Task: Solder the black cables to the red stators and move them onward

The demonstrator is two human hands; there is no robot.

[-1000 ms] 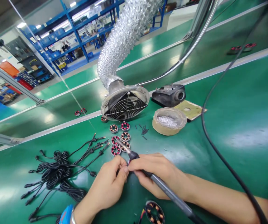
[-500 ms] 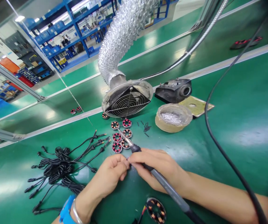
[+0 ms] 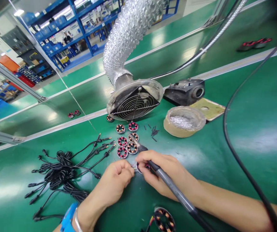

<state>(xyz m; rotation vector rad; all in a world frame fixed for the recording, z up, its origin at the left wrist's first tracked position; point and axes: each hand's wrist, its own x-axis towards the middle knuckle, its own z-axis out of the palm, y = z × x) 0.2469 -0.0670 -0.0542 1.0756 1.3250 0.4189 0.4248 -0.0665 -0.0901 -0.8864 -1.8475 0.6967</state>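
My right hand [image 3: 169,170] is closed around a soldering iron [image 3: 180,196], whose metal tip points up and left over the coil-wound motor stators [image 3: 122,141]. Under the right thumb and fingers is another stator [image 3: 138,167] with red windings, partly hidden. Close beside it, my left hand [image 3: 119,177] is closed in a pinch, with thin pale wires between its fingertips and that stator. A stator with copper windings [image 3: 165,220] and coloured leads lies near the bottom edge.
A bundle of black cables [image 3: 61,170] lies left. Behind the stators stands a fume extractor hood [image 3: 136,103] on a foil duct. At right are a round tub [image 3: 184,124], a black iron holder [image 3: 186,91], a yellow sponge [image 3: 208,109] and short black tubes [image 3: 155,131].
The red stator now shows between my hands, with thin wires toward the left one. The iron's tip has shifted slightly right across the stators. The view has moved a little.
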